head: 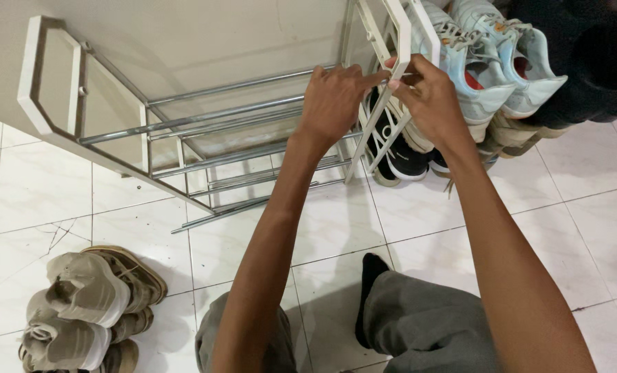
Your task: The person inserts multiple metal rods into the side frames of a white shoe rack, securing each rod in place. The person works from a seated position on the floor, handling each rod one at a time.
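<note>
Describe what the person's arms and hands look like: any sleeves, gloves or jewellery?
Both arms are bare up to the picture's edge, with no sleeves showing. The left hand and right hand wear no gloves, and no rings, watch or bracelets can be seen. Grey trousers and a black sock show below.

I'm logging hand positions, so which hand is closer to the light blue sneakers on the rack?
Right. The right hand grips the white rack frame directly beside the light blue sneakers; the left hand holds the frame on its far side, over the chrome rails.
</note>
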